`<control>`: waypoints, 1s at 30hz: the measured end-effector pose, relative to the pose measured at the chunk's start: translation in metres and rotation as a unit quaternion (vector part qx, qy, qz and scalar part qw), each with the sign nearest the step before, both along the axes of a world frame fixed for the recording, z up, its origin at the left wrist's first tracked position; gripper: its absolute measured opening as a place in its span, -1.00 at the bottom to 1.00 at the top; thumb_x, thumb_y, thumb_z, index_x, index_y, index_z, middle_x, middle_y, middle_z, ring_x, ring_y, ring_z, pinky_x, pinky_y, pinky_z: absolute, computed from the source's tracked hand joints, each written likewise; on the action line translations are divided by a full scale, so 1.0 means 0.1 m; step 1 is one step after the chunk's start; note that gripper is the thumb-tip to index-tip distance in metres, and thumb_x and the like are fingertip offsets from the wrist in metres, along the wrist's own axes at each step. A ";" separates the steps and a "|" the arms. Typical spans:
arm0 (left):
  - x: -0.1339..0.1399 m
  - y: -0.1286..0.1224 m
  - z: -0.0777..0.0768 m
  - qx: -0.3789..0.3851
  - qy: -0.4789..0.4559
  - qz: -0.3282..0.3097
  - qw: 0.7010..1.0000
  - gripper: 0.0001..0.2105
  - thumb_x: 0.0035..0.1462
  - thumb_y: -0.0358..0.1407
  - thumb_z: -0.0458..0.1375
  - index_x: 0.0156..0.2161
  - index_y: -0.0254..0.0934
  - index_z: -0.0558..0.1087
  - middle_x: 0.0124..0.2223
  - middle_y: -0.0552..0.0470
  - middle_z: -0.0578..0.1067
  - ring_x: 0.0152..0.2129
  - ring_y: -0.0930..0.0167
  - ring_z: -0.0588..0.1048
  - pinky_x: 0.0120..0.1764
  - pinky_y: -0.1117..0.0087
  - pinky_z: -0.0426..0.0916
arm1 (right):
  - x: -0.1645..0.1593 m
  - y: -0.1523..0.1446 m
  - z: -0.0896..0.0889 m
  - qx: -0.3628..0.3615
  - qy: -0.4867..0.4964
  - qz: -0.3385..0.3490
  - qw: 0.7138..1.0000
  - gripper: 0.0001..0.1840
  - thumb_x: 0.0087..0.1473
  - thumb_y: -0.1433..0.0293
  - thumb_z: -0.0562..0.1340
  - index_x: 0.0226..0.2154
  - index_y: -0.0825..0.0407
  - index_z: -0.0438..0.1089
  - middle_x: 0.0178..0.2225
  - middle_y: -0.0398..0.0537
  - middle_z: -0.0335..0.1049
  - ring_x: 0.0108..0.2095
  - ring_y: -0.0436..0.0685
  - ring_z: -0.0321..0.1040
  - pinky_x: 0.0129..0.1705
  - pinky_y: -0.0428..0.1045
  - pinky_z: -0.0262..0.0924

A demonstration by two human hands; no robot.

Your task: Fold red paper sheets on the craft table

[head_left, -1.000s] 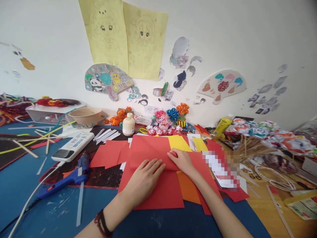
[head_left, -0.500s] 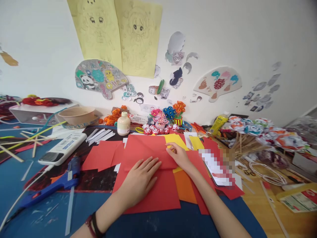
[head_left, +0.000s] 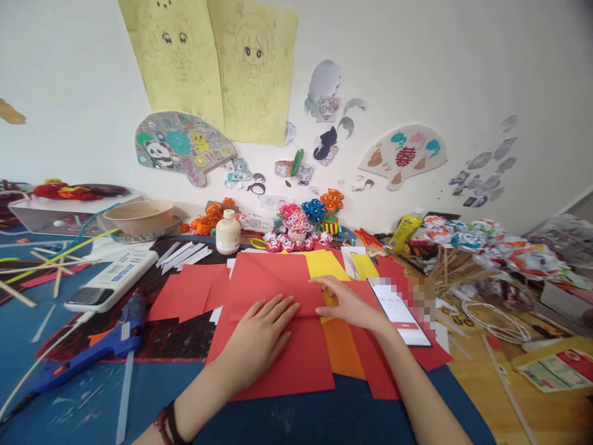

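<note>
A red sheet of paper (head_left: 269, 278) with a fold along its near side lies on a larger red sheet (head_left: 296, 371). My left hand (head_left: 259, 334) rests flat across the fold, fingers stretched out and slightly spread. At the right end of the folded sheet is my right hand (head_left: 349, 304), its thumb and forefinger apart, the thumb tip near the fold's corner. Beneath and beside these sheets lie a yellow sheet (head_left: 327, 262) and an orange sheet (head_left: 343, 349), partly covered by my right hand and the red paper.
To the left lie a blue glue gun (head_left: 111, 340) and a white power bank (head_left: 113, 281) with a cable. A phone (head_left: 401, 315) rests on red paper at the right. Behind stand a cream bottle (head_left: 228, 233) and small flower crafts (head_left: 296, 219). Smaller red pieces (head_left: 185, 290) lie left.
My right hand has opened from a pinch and shifted slightly down along the paper's right side. My left hand stays flat on the fold. The view has shifted a little.
</note>
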State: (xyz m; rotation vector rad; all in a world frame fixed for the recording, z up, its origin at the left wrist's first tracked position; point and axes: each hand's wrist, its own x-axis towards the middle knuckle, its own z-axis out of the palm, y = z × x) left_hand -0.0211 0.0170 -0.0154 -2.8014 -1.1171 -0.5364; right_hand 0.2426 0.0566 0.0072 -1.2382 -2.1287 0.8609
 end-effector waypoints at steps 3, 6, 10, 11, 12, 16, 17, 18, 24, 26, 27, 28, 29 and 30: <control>0.00 0.00 0.01 0.003 0.007 -0.001 1.000 -0.53 0.33 -0.22 -0.11 0.31 -0.11 0.05 0.29 0.00 0.22 0.20 0.27 0.21 0.15 0.15 0.16 | 0.00 0.01 -0.02 0.005 -0.021 0.003 1.000 -0.37 0.04 0.16 0.30 0.15 -0.15 0.20 0.15 -0.02 0.17 0.16 0.20 0.12 0.18 0.11 0.06; 0.01 0.00 0.00 0.009 0.009 0.003 1.000 -0.54 0.33 -0.22 -0.11 0.30 -0.12 0.07 0.28 -0.01 0.23 0.20 0.27 0.21 0.15 0.15 0.16 | -0.01 0.03 -0.05 0.004 -0.031 0.001 1.000 -0.37 0.03 0.15 0.31 0.15 -0.15 0.21 0.17 0.00 0.15 0.18 0.23 0.08 0.20 0.16 0.02; 0.02 -0.01 -0.01 0.009 0.019 0.013 1.000 -0.55 0.33 -0.22 -0.12 0.30 -0.12 0.07 0.30 -0.01 0.20 0.21 0.26 0.21 0.15 0.14 0.15 | -0.01 0.05 -0.07 0.014 -0.032 -0.002 0.999 -0.39 0.02 0.15 0.31 0.12 -0.14 0.24 0.17 0.01 0.15 0.20 0.24 0.06 0.22 0.16 -0.01; 0.02 -0.01 -0.01 0.009 0.021 0.013 1.000 -0.55 0.34 -0.22 -0.12 0.30 -0.13 0.07 0.30 -0.01 0.19 0.21 0.26 0.20 0.16 0.14 0.14 | -0.01 0.05 -0.07 0.016 -0.033 -0.002 0.999 -0.40 0.02 0.15 0.31 0.12 -0.14 0.25 0.17 0.00 0.15 0.20 0.23 0.06 0.22 0.16 -0.01; 0.02 -0.01 -0.01 0.010 0.023 0.013 1.000 -0.55 0.34 -0.22 -0.13 0.30 -0.14 0.07 0.30 -0.01 0.19 0.21 0.26 0.20 0.16 0.14 0.14 | -0.01 0.05 -0.07 0.017 -0.034 -0.002 0.999 -0.41 0.03 0.15 0.31 0.11 -0.15 0.25 0.16 -0.01 0.16 0.20 0.23 0.06 0.22 0.15 -0.01; 0.02 -0.02 0.01 0.012 0.029 0.010 0.999 -0.55 0.34 -0.23 -0.13 0.30 -0.15 0.07 0.29 -0.02 0.21 0.22 0.26 0.19 0.16 0.15 0.13 | 0.00 0.05 -0.10 0.011 -0.038 0.000 0.999 -0.42 0.03 0.13 0.31 0.10 -0.17 0.27 0.17 -0.02 0.14 0.20 0.22 0.06 0.22 0.14 0.00; 0.02 -0.02 0.01 0.012 0.030 0.010 0.999 -0.55 0.34 -0.23 -0.13 0.30 -0.16 0.08 0.29 -0.02 0.21 0.22 0.26 0.19 0.16 0.15 0.14 | 0.00 0.05 -0.10 0.011 -0.038 0.000 0.999 -0.42 0.02 0.12 0.31 0.10 -0.17 0.27 0.17 -0.02 0.13 0.19 0.22 0.06 0.22 0.14 0.00; 0.02 -0.02 0.01 0.012 0.032 0.011 0.999 -0.55 0.34 -0.22 -0.13 0.30 -0.16 0.08 0.29 -0.03 0.21 0.22 0.26 0.19 0.16 0.14 0.14 | 0.01 0.05 -0.11 0.011 -0.037 0.001 0.999 -0.42 0.02 0.12 0.31 0.10 -0.16 0.27 0.17 -0.01 0.12 0.20 0.22 0.06 0.22 0.14 0.00; 0.02 -0.03 0.00 0.019 0.026 0.014 0.999 -0.55 0.34 -0.22 -0.15 0.30 -0.17 0.08 0.30 -0.05 0.19 0.22 0.26 0.19 0.16 0.15 0.14 | 0.05 0.07 -0.07 0.006 -0.027 0.023 0.999 -0.46 0.04 0.13 0.30 0.08 -0.16 0.31 0.16 0.00 0.18 0.20 0.25 0.07 0.22 0.17 -0.01; 0.03 -0.04 0.00 0.012 0.033 0.014 0.999 -0.55 0.34 -0.23 -0.15 0.30 -0.18 0.08 0.29 -0.04 0.21 0.22 0.25 0.19 0.15 0.13 0.14 | 0.08 0.07 -0.04 0.004 -0.013 0.036 0.999 -0.46 0.04 0.14 0.30 0.09 -0.16 0.31 0.16 -0.01 0.19 0.18 0.23 0.11 0.20 0.16 0.03; 0.03 -0.04 0.01 0.010 0.035 0.013 0.999 -0.55 0.34 -0.23 -0.15 0.30 -0.18 0.07 0.29 -0.03 0.21 0.22 0.25 0.19 0.15 0.13 0.14 | 0.09 0.08 -0.04 0.002 -0.007 0.040 0.999 -0.46 0.04 0.15 0.30 0.09 -0.16 0.30 0.16 -0.02 0.20 0.17 0.23 0.13 0.19 0.15 0.05; 0.03 -0.04 0.01 0.011 0.034 0.013 0.999 -0.55 0.34 -0.24 -0.15 0.30 -0.18 0.08 0.29 -0.04 0.21 0.21 0.25 0.20 0.15 0.13 0.14 | 0.10 0.08 -0.03 -0.001 -0.004 0.043 0.999 -0.45 0.04 0.16 0.30 0.10 -0.17 0.30 0.16 -0.02 0.20 0.16 0.23 0.14 0.19 0.15 0.06; 0.03 -0.04 0.01 0.014 0.031 0.012 0.999 -0.55 0.34 -0.24 -0.15 0.30 -0.17 0.08 0.29 -0.04 0.21 0.21 0.25 0.20 0.15 0.13 0.14 | 0.10 0.08 -0.03 -0.003 -0.003 0.045 0.999 -0.45 0.04 0.16 0.30 0.10 -0.17 0.30 0.16 -0.02 0.20 0.16 0.23 0.14 0.18 0.15 0.07; 0.03 -0.05 0.01 0.018 0.027 0.012 0.999 -0.55 0.34 -0.23 -0.14 0.30 -0.17 0.09 0.29 -0.05 0.21 0.21 0.25 0.20 0.15 0.14 0.14 | 0.10 0.08 -0.03 -0.003 -0.004 0.045 0.999 -0.45 0.03 0.16 0.30 0.10 -0.16 0.30 0.16 -0.02 0.20 0.16 0.24 0.14 0.18 0.16 0.07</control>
